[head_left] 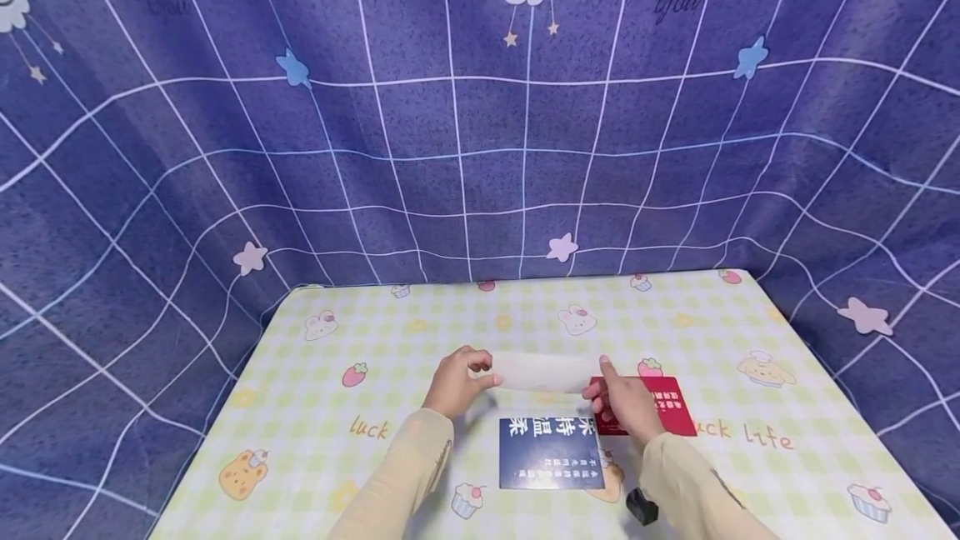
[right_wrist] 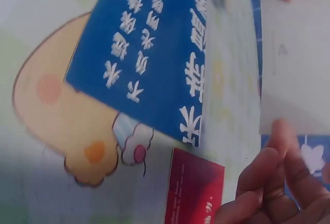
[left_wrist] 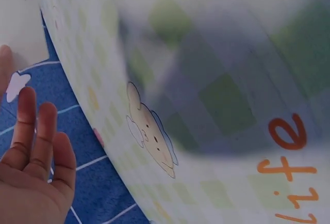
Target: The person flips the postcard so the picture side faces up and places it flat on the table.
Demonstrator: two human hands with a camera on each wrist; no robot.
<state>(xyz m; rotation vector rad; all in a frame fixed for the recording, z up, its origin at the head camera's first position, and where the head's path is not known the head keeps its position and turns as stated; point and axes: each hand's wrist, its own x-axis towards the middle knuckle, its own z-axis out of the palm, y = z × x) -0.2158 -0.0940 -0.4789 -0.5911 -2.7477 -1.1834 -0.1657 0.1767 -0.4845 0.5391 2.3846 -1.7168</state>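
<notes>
Between my two hands, a white card (head_left: 542, 372) is held up above the table, its long side running left to right. My left hand (head_left: 460, 383) pinches its left end, and the right hand (head_left: 624, 397) pinches the other end. Faint small marks show on the white card (right_wrist: 296, 64) in the right wrist view. Below it on the table lies a blue card (head_left: 551, 457) with white characters. A red card (head_left: 671, 407) lies flat under and beside my right hand, which partly covers it from the head camera.
A checked tablecloth (head_left: 300, 407) printed with cartoon figures covers the table. Near the right sleeve sits a small black object (head_left: 642, 507). Behind the table and at its sides hangs a dark blue curtain (head_left: 420, 132) with grid lines and stars.
</notes>
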